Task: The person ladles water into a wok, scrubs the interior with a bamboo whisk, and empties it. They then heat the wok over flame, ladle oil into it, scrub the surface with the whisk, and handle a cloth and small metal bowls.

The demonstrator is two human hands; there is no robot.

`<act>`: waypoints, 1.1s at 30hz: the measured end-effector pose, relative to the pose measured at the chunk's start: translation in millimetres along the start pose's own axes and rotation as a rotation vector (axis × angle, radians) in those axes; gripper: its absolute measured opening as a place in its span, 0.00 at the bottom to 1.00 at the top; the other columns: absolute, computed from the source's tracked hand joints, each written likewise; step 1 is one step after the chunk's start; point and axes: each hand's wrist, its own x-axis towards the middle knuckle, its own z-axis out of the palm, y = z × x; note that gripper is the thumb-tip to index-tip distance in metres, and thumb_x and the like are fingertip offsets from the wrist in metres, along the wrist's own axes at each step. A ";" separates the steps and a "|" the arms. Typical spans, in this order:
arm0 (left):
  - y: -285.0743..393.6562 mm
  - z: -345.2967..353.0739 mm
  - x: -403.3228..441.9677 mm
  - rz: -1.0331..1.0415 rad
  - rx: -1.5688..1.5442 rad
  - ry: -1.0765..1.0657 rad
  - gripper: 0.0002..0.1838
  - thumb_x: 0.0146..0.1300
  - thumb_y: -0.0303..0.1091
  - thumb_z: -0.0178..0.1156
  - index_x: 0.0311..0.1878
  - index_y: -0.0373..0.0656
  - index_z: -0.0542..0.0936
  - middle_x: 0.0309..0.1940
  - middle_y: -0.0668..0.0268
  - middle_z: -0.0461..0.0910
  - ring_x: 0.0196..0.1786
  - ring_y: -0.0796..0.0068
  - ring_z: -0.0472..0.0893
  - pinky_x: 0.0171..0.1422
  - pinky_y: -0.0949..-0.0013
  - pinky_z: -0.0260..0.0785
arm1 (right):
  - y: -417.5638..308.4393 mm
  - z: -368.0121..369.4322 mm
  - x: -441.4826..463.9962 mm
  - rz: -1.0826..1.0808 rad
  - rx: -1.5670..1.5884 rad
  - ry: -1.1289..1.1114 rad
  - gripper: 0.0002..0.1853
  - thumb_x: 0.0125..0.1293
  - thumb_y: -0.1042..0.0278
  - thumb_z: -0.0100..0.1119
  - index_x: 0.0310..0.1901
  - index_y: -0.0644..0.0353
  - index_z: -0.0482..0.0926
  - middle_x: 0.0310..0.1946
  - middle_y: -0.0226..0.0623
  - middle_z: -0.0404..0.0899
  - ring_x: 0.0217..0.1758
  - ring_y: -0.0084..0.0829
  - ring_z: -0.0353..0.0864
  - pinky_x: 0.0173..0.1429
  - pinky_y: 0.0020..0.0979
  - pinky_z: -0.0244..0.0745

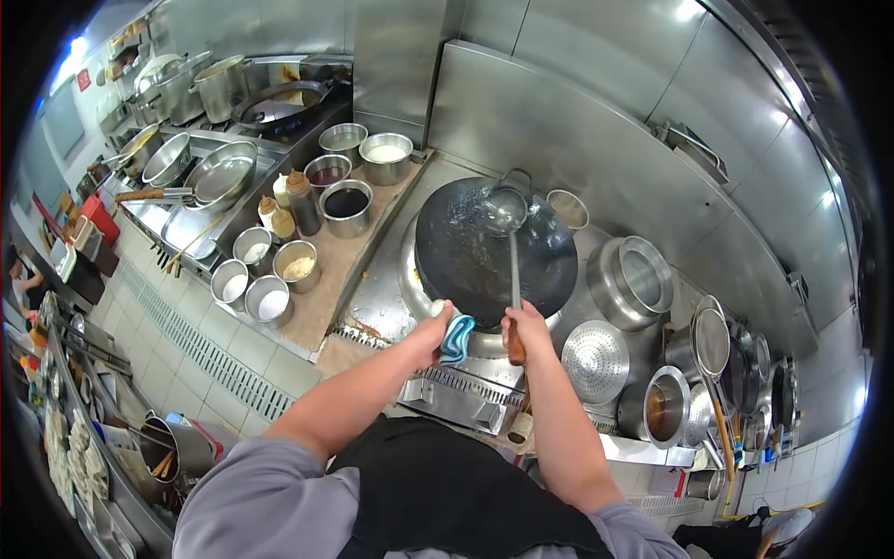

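Observation:
A large black wok (456,252) sits on the burner in front of me, its inside dark and wet-looking. My left hand (436,334) is closed around a folded blue-and-white striped cloth (456,339) at the wok's near left rim; whether it also grips a wok handle is hidden. In my right hand (527,328) is the wooden handle of a ladle (506,211). The ladle's metal bowl rests or hovers over the far part of the wok, and I cannot tell if it touches.
Left of the wok stand sauce bottles (303,203), a pot of dark sauce (347,203) and several seasoning tins (270,300). To the right are a perforated strainer (596,361), stacked steel pots (633,279) and a pot with brown liquid (665,410). A steel splashback (577,140) rises behind.

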 end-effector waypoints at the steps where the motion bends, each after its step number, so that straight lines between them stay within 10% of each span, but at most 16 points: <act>1: 4.9 9.4 0.1 -0.006 -0.013 0.009 0.28 0.69 0.64 0.46 0.34 0.47 0.79 0.24 0.69 0.78 0.25 0.72 0.77 0.31 0.63 0.74 | 5.0 -0.6 9.3 -0.149 -0.420 0.142 0.20 0.67 0.68 0.50 0.61 0.56 0.69 0.26 0.38 0.75 0.20 0.34 0.75 0.25 0.34 0.72; 4: 10.2 32.9 12.7 -0.002 -0.130 0.009 0.19 0.69 0.53 0.55 0.34 0.47 0.79 0.25 0.68 0.79 0.25 0.72 0.78 0.31 0.64 0.75 | 34.1 -46.7 14.5 -0.565 -1.079 0.404 0.26 0.63 0.70 0.51 0.65 0.56 0.66 0.33 0.47 0.79 0.28 0.43 0.80 0.36 0.40 0.77; 8: 3.9 53.8 13.5 0.050 -0.249 0.175 0.06 0.60 0.37 0.58 0.31 0.47 0.80 0.25 0.68 0.79 0.26 0.71 0.79 0.30 0.64 0.74 | 12.6 -50.3 -76.1 -0.231 -0.923 0.285 0.20 0.62 0.71 0.50 0.57 0.60 0.70 0.31 0.45 0.78 0.25 0.39 0.79 0.29 0.36 0.74; 15: 3.8 49.8 -2.2 0.071 -0.216 0.195 0.09 0.62 0.41 0.58 0.31 0.47 0.80 0.24 0.68 0.79 0.25 0.71 0.78 0.30 0.65 0.72 | -53.8 -17.5 -152.2 0.339 0.320 -0.153 0.05 0.69 0.68 0.46 0.42 0.58 0.70 0.22 0.29 0.69 0.17 0.23 0.65 0.16 0.28 0.59; 20: -7.8 48.5 5.2 0.075 -0.141 0.180 0.14 0.64 0.47 0.57 0.30 0.47 0.80 0.24 0.68 0.80 0.25 0.72 0.78 0.30 0.65 0.72 | -5.0 0.0 -51.1 0.190 0.807 -0.228 0.08 0.70 0.66 0.49 0.42 0.62 0.72 0.23 0.30 0.68 0.19 0.24 0.65 0.20 0.27 0.57; 23: -0.3 33.9 -17.3 0.019 -0.093 -0.313 0.27 0.66 0.64 0.54 0.30 0.46 0.80 0.23 0.67 0.80 0.24 0.73 0.78 0.31 0.70 0.70 | 3.3 53.2 -60.0 0.112 0.536 0.069 0.08 0.69 0.66 0.51 0.35 0.57 0.65 0.22 0.35 0.70 0.21 0.32 0.70 0.24 0.35 0.68; 26: -4.9 17.7 -33.4 -0.059 -0.092 -0.014 0.27 0.63 0.63 0.60 0.42 0.44 0.80 0.27 0.68 0.81 0.25 0.72 0.79 0.33 0.72 0.71 | -6.5 60.3 -103.5 0.178 0.419 0.099 0.06 0.71 0.65 0.48 0.39 0.55 0.64 0.23 0.34 0.72 0.21 0.31 0.71 0.24 0.36 0.68; 33: -40.0 -6.2 -63.9 -0.144 -0.084 -0.105 0.21 0.63 0.57 0.63 0.34 0.47 0.81 0.25 0.72 0.80 0.24 0.79 0.78 0.27 0.74 0.68 | -29.4 4.7 -47.7 0.272 0.499 -0.187 0.06 0.71 0.67 0.49 0.38 0.56 0.64 0.24 0.33 0.71 0.18 0.27 0.67 0.18 0.29 0.61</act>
